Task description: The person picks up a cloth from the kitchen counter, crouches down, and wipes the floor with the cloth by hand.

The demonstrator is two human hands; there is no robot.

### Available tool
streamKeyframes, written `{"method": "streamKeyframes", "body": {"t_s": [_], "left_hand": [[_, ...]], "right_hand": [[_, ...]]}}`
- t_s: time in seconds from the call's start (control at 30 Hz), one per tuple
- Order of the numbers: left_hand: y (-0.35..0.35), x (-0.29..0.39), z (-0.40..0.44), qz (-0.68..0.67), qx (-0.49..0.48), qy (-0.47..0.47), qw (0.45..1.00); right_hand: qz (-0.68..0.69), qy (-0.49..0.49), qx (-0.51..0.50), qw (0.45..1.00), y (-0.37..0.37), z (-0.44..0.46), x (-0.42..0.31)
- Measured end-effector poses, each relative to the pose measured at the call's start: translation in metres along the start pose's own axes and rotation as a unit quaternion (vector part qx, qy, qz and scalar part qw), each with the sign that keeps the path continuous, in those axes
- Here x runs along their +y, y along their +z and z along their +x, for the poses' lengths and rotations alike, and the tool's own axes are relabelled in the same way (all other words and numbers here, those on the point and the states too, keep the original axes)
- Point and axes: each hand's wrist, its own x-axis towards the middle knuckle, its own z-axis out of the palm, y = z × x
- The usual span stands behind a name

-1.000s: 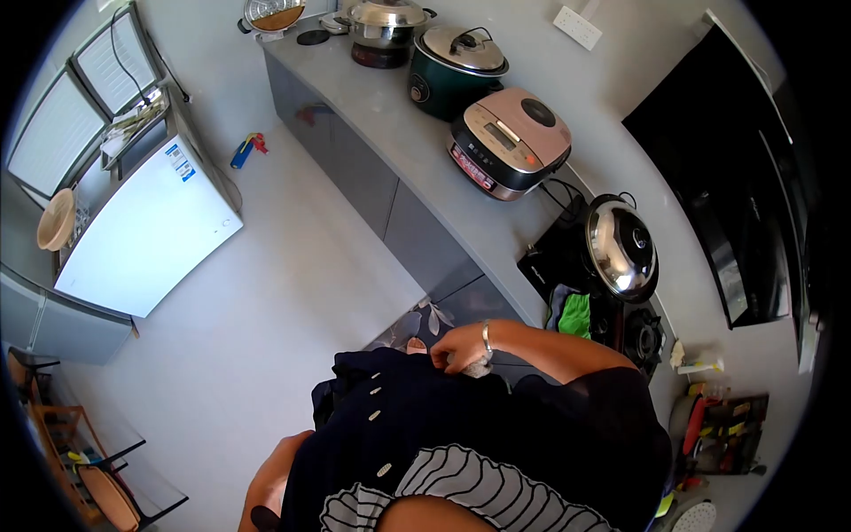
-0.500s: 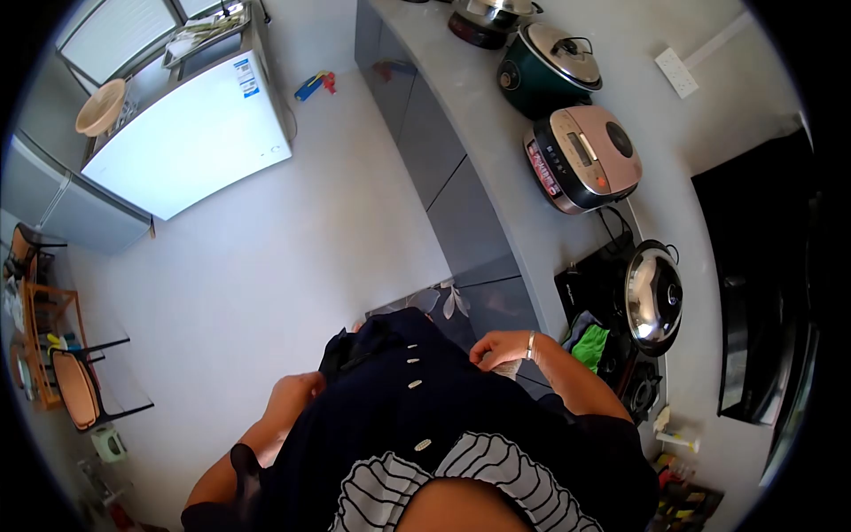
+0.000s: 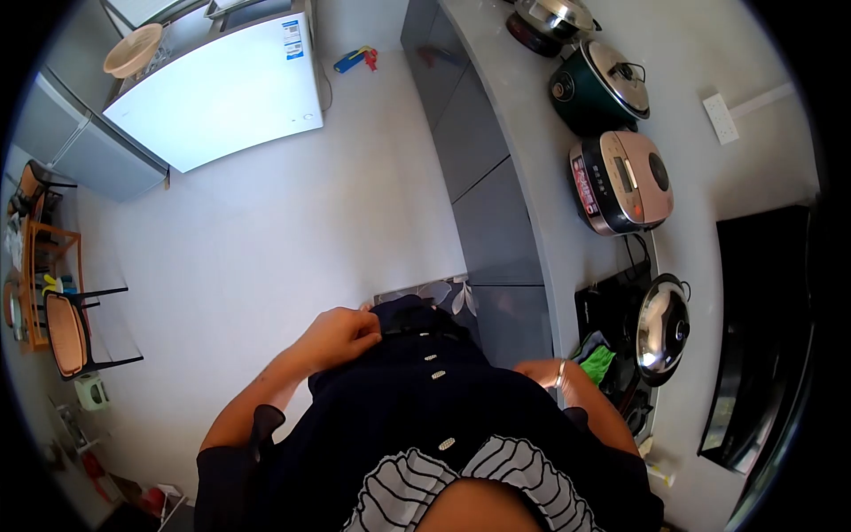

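Note:
My left hand (image 3: 341,336) is at the front of the dark navy garment (image 3: 412,399) that I wear, its fingers curled together at the cloth near a dark bow or tie; what they grip is too small to make out. Lower right, my right hand (image 3: 538,371), with a silver bracelet at the wrist, is at the garment's side, and its fingertips are hidden. A row of pale buttons runs down the garment's front.
To the right a grey counter (image 3: 505,80) holds a green cooker (image 3: 592,93), a pink rice cooker (image 3: 634,182) and a lidded wok (image 3: 663,328). A white freezer (image 3: 222,97) stands upper left, chairs (image 3: 69,332) at the left. A patterned mat (image 3: 461,301) lies ahead.
The view has turned, shifting the counter right. My left hand has come up and inward to the garment's front. The right hand has drawn back beside the garment, and the whitish thing by it no longer shows.

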Motion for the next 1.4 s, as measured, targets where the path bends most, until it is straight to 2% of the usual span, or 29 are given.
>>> {"method": "streamKeyframes", "body": {"t_s": [0.07, 0.1, 0.13, 0.17, 0.2, 0.23, 0.3, 0.33, 0.37, 0.4, 0.43, 0.5, 0.6, 0.67, 0.73, 0.8, 0.87, 0.9, 0.93, 1.0, 1.03, 1.07, 1.13, 1.17, 1.2, 1.27, 1.3, 1.37, 1.4], "left_hand": [[-0.015, -0.011, -0.006, -0.04, -0.085, -0.052, 0.994], [-0.021, -0.012, -0.008, -0.04, -0.081, -0.051, 0.995], [-0.029, -0.013, -0.01, -0.103, -0.09, -0.086, 0.987], [-0.034, -0.016, -0.012, -0.166, -0.1, -0.122, 0.973], [-0.035, -0.025, -0.01, -0.167, -0.101, -0.12, 0.974], [-0.034, -0.039, -0.005, -0.197, -0.038, -0.094, 0.975], [-0.039, -0.051, 0.007, -0.226, 0.053, -0.065, 0.971], [-0.044, -0.05, 0.017, -0.225, 0.055, -0.065, 0.971], [-0.046, -0.047, 0.028, -0.241, 0.103, -0.039, 0.964], [-0.047, -0.043, 0.04, -0.256, 0.151, -0.013, 0.955], [-0.047, -0.042, 0.054, -0.256, 0.152, -0.013, 0.954], [-0.047, -0.043, 0.081, -0.141, 0.251, 0.12, 0.95], [-0.06, -0.054, 0.104, -0.126, 0.197, 0.071, 0.97], [-0.072, -0.062, 0.116, -0.111, 0.227, 0.089, 0.963], [-0.088, -0.061, 0.122, -0.165, 0.235, -0.057, 0.956], [-0.099, -0.058, 0.136, -0.214, 0.267, -0.058, 0.938], [-0.115, -0.055, 0.155, -0.269, 0.267, -0.112, 0.919], [-0.119, -0.059, 0.168, -0.299, 0.272, -0.111, 0.908], [-0.124, -0.064, 0.182, -0.297, 0.273, -0.115, 0.908], [-0.136, -0.068, 0.212, -0.352, 0.321, -0.117, 0.872], [-0.143, -0.069, 0.226, -0.368, 0.329, -0.107, 0.863], [-0.146, -0.075, 0.24, -0.366, 0.329, -0.107, 0.864], [-0.145, -0.09, 0.264, -0.357, 0.33, -0.063, 0.872], [-0.151, -0.078, 0.27, -0.435, 0.302, -0.069, 0.846], [-0.154, -0.075, 0.278, -0.439, 0.298, -0.042, 0.847], [-0.161, -0.065, 0.285, -0.468, 0.282, -0.038, 0.837], [-0.162, -0.071, 0.288, -0.469, 0.282, -0.04, 0.836], [-0.164, -0.085, 0.295, -0.468, 0.291, -0.043, 0.833], [-0.169, -0.092, 0.295, -0.469, 0.288, -0.044, 0.834]], "right_hand": [[0.023, 0.013, 0.098, 0.995, -0.023, -0.003, -0.03], [0.022, 0.0, 0.151, 0.988, -0.03, -0.002, -0.04], [0.102, -0.003, 0.223, 0.969, -0.044, 0.002, -0.051], [0.107, -0.02, 0.352, 0.93, -0.056, 0.014, -0.058], [0.118, -0.073, 0.423, 0.896, -0.071, 0.027, -0.067], [0.106, -0.112, 0.448, 0.88, -0.084, 0.032, -0.077], [0.141, -0.188, 0.447, 0.863, -0.085, 0.046, -0.125], [0.123, -0.179, 0.436, 0.873, -0.076, 0.047, -0.16], [0.107, -0.17, 0.425, 0.883, -0.068, 0.052, -0.19], [0.123, -0.224, 0.377, 0.89, -0.076, 0.073, -0.196], [0.139, -0.276, 0.326, 0.893, -0.084, 0.093, -0.202], [0.143, -0.288, 0.253, 0.912, -0.076, 0.102, -0.249], [0.15, -0.323, 0.189, 0.915, -0.086, 0.124, -0.28], [0.153, -0.35, 0.163, 0.91, -0.105, 0.133, -0.288], [0.015, -0.405, 0.289, 0.867, -0.132, 0.141, -0.292], [0.038, -0.39, 0.295, 0.871, -0.168, 0.162, -0.286], [-0.054, -0.379, 0.401, 0.832, -0.197, 0.185, -0.286], [0.02, -0.379, 0.392, 0.838, -0.204, 0.197, -0.29], [0.023, -0.38, 0.389, 0.839, -0.214, 0.206, -0.293], [-0.075, -0.274, 0.481, 0.829, -0.235, 0.219, -0.305], [-0.051, -0.282, 0.46, 0.84, -0.25, 0.229, -0.309], [-0.014, -0.299, 0.395, 0.869, -0.26, 0.233, -0.319], [0.118, -0.263, 0.266, 0.92, -0.274, 0.239, -0.345], [0.171, -0.272, 0.247, 0.914, -0.282, 0.258, -0.346], [0.246, -0.306, 0.171, 0.904, -0.285, 0.264, -0.359], [0.416, -0.238, 0.028, 0.877, -0.289, 0.262, -0.385], [0.417, -0.237, 0.027, 0.877, -0.295, 0.27, -0.389], [0.482, -0.205, -0.102, 0.846, -0.308, 0.286, -0.394], [0.484, -0.205, -0.1, 0.845, -0.309, 0.291, -0.398]]}}
